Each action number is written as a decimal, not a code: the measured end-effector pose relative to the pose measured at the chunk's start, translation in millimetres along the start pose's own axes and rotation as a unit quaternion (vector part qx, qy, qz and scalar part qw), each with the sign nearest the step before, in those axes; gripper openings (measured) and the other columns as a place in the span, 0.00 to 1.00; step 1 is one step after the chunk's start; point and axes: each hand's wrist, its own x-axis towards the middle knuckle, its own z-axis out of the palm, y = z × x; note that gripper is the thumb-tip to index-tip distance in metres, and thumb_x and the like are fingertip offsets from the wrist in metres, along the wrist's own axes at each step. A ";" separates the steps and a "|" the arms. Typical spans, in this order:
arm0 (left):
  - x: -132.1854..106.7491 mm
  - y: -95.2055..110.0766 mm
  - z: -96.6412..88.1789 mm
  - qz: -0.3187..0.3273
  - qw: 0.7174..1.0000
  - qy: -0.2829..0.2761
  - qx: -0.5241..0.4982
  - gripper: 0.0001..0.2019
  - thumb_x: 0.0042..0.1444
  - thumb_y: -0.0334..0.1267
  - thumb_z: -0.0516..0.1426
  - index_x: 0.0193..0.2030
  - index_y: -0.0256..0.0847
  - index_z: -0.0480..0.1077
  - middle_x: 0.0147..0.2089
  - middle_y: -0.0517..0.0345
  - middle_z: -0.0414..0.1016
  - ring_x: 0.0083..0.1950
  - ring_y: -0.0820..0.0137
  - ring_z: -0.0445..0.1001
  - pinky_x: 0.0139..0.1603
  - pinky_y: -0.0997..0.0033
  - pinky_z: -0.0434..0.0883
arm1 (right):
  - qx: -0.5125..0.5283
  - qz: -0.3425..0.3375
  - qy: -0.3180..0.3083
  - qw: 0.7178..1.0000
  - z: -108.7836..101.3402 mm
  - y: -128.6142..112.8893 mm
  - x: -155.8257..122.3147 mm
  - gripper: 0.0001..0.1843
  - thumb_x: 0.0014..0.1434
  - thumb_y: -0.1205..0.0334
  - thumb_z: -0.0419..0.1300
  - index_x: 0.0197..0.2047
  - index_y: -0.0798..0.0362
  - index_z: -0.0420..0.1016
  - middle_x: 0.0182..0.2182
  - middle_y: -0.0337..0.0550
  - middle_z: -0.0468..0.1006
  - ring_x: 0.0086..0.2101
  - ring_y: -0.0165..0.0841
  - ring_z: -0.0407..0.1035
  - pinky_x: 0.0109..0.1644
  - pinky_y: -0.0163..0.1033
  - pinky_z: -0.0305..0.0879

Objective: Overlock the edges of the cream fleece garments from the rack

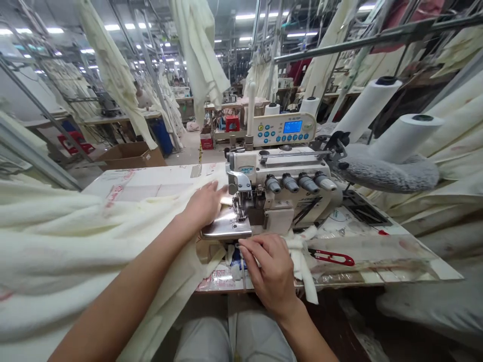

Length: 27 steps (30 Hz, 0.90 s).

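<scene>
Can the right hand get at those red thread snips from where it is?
Probably yes: the red thread snips lie mostly uncovered to the right of the right hand, with only loose-looking cream fabric strips between them.

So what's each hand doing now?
Left hand: open, on cloth by the sewing machine.
Right hand: fingers curled; cannot tell if they hold anything.

Ahead, the sewing machine (279, 218) blocks the right hand (270, 266).
</scene>
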 end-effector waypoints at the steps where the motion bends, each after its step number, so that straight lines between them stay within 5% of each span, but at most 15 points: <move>1: -4.1 -6.6 2.1 -0.017 1.000 0.005 0.002 0.25 0.55 0.26 0.42 0.60 0.37 0.59 0.64 0.40 0.56 0.62 0.55 0.60 0.58 0.54 0.62 | 0.018 0.001 -0.017 1.000 1.3 -2.8 -2.3 0.09 0.62 0.67 0.52 0.39 0.56 0.74 0.31 0.45 0.71 0.35 0.35 0.63 0.39 0.41 0.58; 7: -94.4 -29.4 27.9 -0.085 0.987 0.079 -0.107 0.29 0.55 0.31 0.45 0.65 0.38 0.46 0.63 0.47 0.60 0.59 0.62 0.65 0.53 0.64 0.67 | 0.145 0.077 -0.108 0.981 10.5 -7.5 -13.6 0.12 0.65 0.63 0.48 0.41 0.53 0.73 0.32 0.43 0.73 0.34 0.33 0.66 0.37 0.38 0.59; 10: -134.0 -3.8 24.4 -0.120 0.980 0.050 -0.150 0.18 0.58 0.39 0.46 0.55 0.41 0.58 0.44 0.52 0.76 0.44 0.63 0.76 0.39 0.67 0.71 | 0.229 0.185 -0.127 0.947 18.5 -4.5 -12.3 0.17 0.66 0.56 0.46 0.39 0.53 0.74 0.29 0.42 0.73 0.32 0.32 0.66 0.35 0.35 0.59; 13: -139.9 39.3 10.0 -0.037 0.983 -0.039 -0.178 0.10 0.60 0.43 0.46 0.35 0.45 0.65 0.28 0.61 0.75 0.30 0.67 0.75 0.29 0.72 0.65 | 0.350 0.310 -0.135 0.874 24.6 1.9 -6.6 0.22 0.62 0.46 0.50 0.29 0.56 0.72 0.21 0.38 0.68 0.25 0.30 0.62 0.28 0.33 0.55; 15: -129.1 64.2 4.3 0.042 0.983 -0.058 -0.172 0.11 0.60 0.45 0.47 0.31 0.44 0.63 0.28 0.61 0.75 0.29 0.67 0.73 0.27 0.72 0.62 | 0.434 0.384 -0.094 0.810 23.7 7.2 -3.6 0.21 0.57 0.44 0.56 0.28 0.56 0.70 0.20 0.36 0.67 0.23 0.29 0.60 0.25 0.32 0.54; 17: -117.3 78.8 3.8 0.078 0.985 -0.036 -0.151 0.11 0.60 0.45 0.46 0.33 0.44 0.64 0.30 0.60 0.75 0.29 0.66 0.73 0.27 0.71 0.62 | 0.461 0.426 -0.025 0.778 17.9 13.1 -4.4 0.18 0.57 0.46 0.57 0.33 0.55 0.70 0.23 0.37 0.69 0.24 0.31 0.63 0.25 0.33 0.56; 18: -114.3 81.2 4.5 0.085 0.986 -0.016 -0.144 0.11 0.60 0.45 0.46 0.35 0.44 0.64 0.31 0.59 0.75 0.31 0.66 0.73 0.28 0.70 0.64 | 0.444 0.429 0.000 0.787 13.4 16.5 -7.2 0.17 0.58 0.47 0.56 0.36 0.54 0.71 0.26 0.38 0.72 0.27 0.33 0.65 0.27 0.33 0.59; 20: -118.5 74.9 5.2 0.091 0.984 0.052 -0.144 0.11 0.60 0.45 0.48 0.42 0.43 0.65 0.37 0.57 0.76 0.37 0.65 0.73 0.35 0.68 0.68 | 0.357 0.389 -0.004 0.849 3.5 25.5 -19.4 0.18 0.63 0.49 0.49 0.43 0.52 0.71 0.37 0.43 0.74 0.39 0.37 0.68 0.37 0.37 0.64; 23: -151.3 37.5 1.0 0.052 0.971 0.182 -0.146 0.14 0.60 0.43 0.49 0.51 0.45 0.62 0.45 0.57 0.74 0.46 0.68 0.72 0.44 0.71 0.69 | 0.121 0.206 -0.089 0.967 -7.7 47.7 -53.1 0.22 0.66 0.53 0.41 0.59 0.49 0.61 0.57 0.46 0.63 0.56 0.43 0.56 0.56 0.49 0.55; 25: -188.3 -0.1 -6.1 -0.036 0.965 0.235 -0.108 0.13 0.60 0.42 0.50 0.51 0.46 0.63 0.45 0.58 0.74 0.47 0.71 0.72 0.46 0.75 0.68 | -0.055 0.053 -0.128 0.989 -9.4 67.0 -78.5 0.28 0.65 0.52 0.45 0.65 0.49 0.49 0.59 0.50 0.60 0.58 0.50 0.53 0.56 0.58 0.52; 27: -236.4 -38.9 -18.7 -0.148 0.954 0.259 -0.037 0.13 0.59 0.42 0.50 0.50 0.46 0.65 0.46 0.58 0.74 0.48 0.69 0.71 0.51 0.72 0.67 | -0.163 -0.031 -0.148 0.975 -5.7 85.5 -96.5 0.33 0.64 0.50 0.43 0.67 0.53 0.41 0.58 0.59 0.60 0.56 0.58 0.55 0.51 0.66 0.52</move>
